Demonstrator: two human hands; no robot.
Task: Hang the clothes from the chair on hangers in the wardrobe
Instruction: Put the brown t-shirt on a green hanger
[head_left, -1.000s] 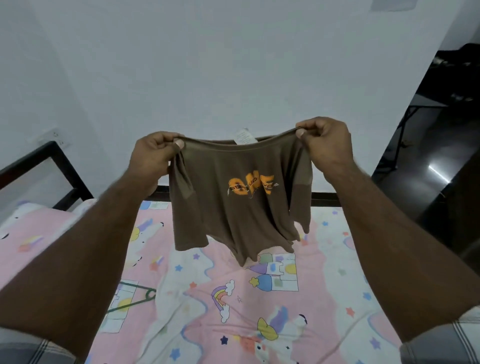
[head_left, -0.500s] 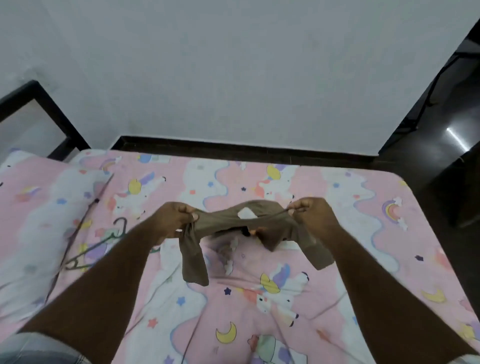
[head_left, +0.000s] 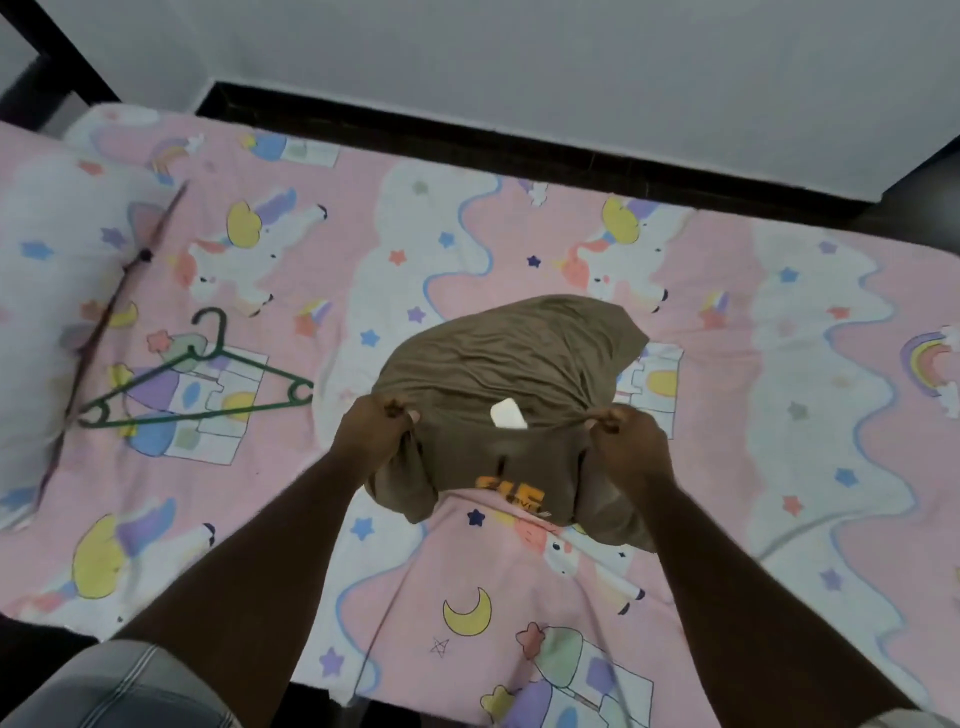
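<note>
Brown t-shirt (head_left: 511, 353) with orange print and white neck tag, bunched and billowed over pink bed sheet, pinched at both shoulders by left hand (head_left: 371, 434) and right hand (head_left: 631, 444). Green hanger (head_left: 208, 384) flat on sheet, well left of shirt, hook pointing away.

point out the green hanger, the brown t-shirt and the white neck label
green hanger (head_left: 244, 410), head view, on its lower bar.
brown t-shirt (head_left: 514, 353), head view, on the spread back panel.
white neck label (head_left: 508, 414), head view, at the tag's middle.
</note>
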